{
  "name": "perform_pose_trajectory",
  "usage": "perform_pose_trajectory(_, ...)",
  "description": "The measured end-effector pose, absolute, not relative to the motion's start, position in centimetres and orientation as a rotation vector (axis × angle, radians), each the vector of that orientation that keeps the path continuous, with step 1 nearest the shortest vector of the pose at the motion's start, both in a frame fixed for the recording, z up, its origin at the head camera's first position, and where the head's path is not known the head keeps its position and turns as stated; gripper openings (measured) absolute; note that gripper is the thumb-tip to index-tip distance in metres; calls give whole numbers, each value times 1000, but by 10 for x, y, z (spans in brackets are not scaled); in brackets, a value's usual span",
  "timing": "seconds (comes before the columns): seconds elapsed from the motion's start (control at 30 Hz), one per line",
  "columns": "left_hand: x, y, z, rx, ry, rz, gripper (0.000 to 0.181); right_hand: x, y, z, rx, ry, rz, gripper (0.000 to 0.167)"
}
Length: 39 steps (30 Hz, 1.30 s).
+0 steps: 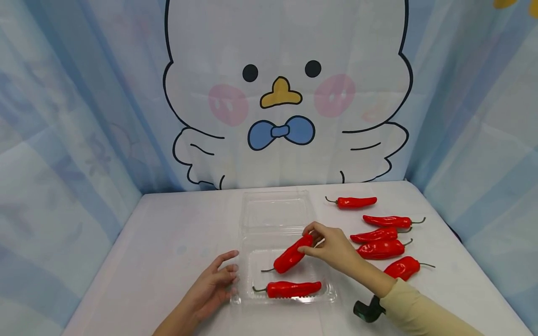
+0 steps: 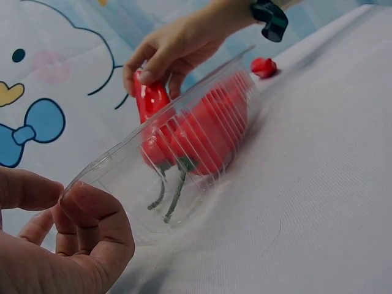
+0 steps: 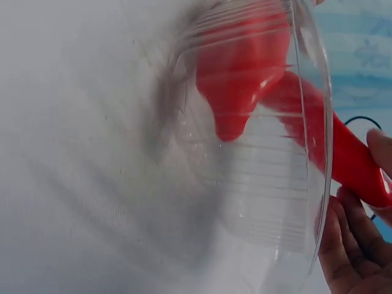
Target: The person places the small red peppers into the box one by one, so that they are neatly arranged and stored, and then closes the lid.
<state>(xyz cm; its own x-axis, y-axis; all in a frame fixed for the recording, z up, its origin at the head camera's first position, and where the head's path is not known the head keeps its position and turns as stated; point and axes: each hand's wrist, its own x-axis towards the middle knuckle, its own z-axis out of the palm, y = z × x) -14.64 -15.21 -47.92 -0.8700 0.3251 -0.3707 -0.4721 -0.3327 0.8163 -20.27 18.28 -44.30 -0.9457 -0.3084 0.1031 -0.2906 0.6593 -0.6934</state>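
A clear plastic box [image 1: 252, 261] with its lid folded back lies on the white table. One red pepper [image 1: 294, 290] rests along its near side. My right hand [image 1: 336, 249] pinches the tip end of another red pepper [image 1: 290, 257], tilted over the box with its stem toward the left; the right wrist view shows this pepper [image 3: 346, 153] crossing the box wall. At the box's left edge, my left hand [image 1: 212, 284] pinches the rim between thumb and finger, as the left wrist view shows with the hand [image 2: 79, 239] at the rim's corner.
Several more red peppers, among them one at the back [image 1: 357, 202] and one nearer [image 1: 403, 268], lie on the table's right side. The open lid [image 1: 275, 210] extends toward the back. A curtain [image 1: 277, 168] with a cartoon bird hangs behind the table.
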Motion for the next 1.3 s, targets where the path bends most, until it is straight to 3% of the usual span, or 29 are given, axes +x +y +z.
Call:
perform_pose_trajectory(0.5,-145,-154,-482,-152,1429,2214,53,-208,190,-454,-1229,2935,-406,34)
perform_pose_trajectory(1.13,-145,-152,-481,-170,1435,2219,52,-206,186,-454,-1358,2810,-296,17)
perform_pose_trajectory(1.3,-145,-152,-481,-164,1438,2220,51,-204,178,-452,-1334,2790,-324,26)
